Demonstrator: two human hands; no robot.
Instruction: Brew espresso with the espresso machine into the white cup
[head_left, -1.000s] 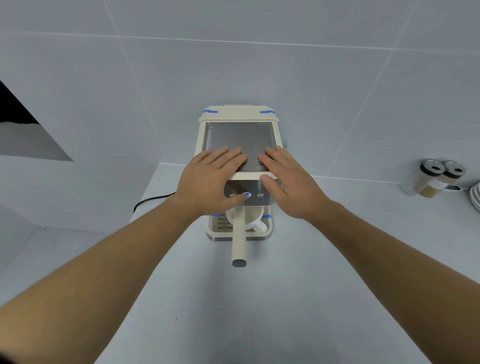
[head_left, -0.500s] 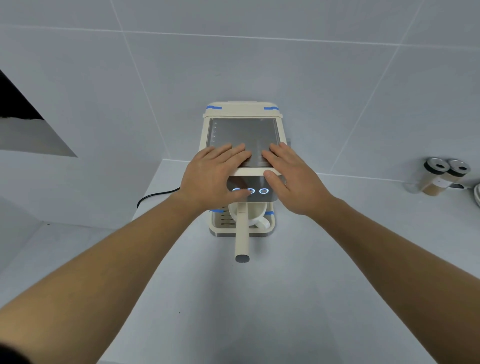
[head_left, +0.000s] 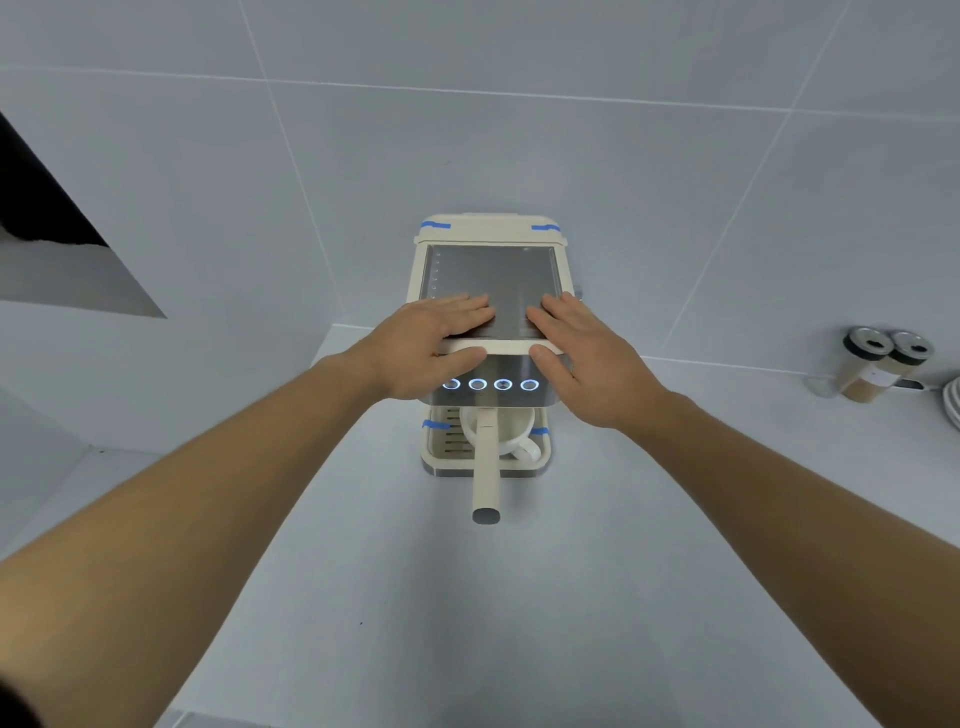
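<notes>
Fingers (head_left: 457, 312) of both hands are laid flat and spread, gripping nothing, on the cream, steel-topped espresso machine (head_left: 491, 280), likely steadying it; the white ceramic cup (head_left: 511, 431) is set beneath.

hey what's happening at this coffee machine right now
A person rests both hands flat on top of the espresso machine, the left hand and right hand gripping its front edge. Four ring buttons glow on the front panel. The white cup sits on the drip tray under the portafilter handle.
</notes>
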